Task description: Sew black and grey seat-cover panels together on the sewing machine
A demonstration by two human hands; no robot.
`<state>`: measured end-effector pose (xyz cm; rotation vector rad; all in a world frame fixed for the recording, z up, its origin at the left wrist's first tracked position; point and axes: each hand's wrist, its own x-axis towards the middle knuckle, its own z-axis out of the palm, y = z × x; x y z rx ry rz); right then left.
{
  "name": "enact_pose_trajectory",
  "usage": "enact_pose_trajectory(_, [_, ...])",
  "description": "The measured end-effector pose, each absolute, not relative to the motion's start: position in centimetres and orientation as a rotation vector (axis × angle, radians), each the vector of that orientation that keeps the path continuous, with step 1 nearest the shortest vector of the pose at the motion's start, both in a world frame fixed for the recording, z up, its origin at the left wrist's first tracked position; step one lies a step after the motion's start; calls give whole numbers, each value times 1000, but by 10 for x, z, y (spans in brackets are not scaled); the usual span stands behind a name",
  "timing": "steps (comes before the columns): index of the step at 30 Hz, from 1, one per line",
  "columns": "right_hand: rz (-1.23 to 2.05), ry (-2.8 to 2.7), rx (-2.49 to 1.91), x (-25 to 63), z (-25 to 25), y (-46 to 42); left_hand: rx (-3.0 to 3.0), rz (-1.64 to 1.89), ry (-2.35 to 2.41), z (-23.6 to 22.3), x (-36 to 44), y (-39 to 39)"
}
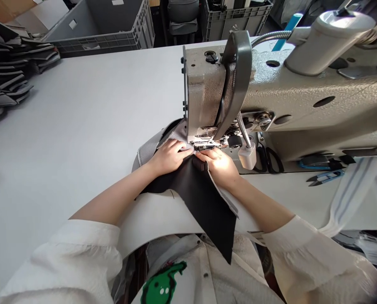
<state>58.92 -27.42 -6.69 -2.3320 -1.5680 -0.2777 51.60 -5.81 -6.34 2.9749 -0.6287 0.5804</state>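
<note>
A black and grey fabric piece (204, 202) lies under the needle area of a sewing machine (204, 84), its black end hanging over the table's front edge. My left hand (169, 158) presses on it just left of the presser foot, fingers bent and drawn together on the material. To the right of the foot, my right hand (219, 166) grips the folded edge, its fingertips close to the needle area. A small dark clip-like part (204, 166) shows on the fabric between my hands. The fingertips and the needle are partly hidden.
Black-handled scissors (270, 160) lie beneath the machine arm, with blue thread snips (326, 177) farther right. White striped webbing (349, 194) drapes over the right edge. Stacked dark pieces (8, 71) stand at the left; a grey crate (103, 38) is behind the white table (65, 122).
</note>
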Motion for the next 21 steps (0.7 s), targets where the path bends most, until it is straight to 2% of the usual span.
enact_pose_trajectory(12, [-189, -1505, -2325, 581, -63, -279, 2949, 478, -572, -60, 510, -60])
enact_pose_trajectory(21, [-63, -1112, -2406, 572, -60, -290, 2709, 516, -384, -68, 507, -53])
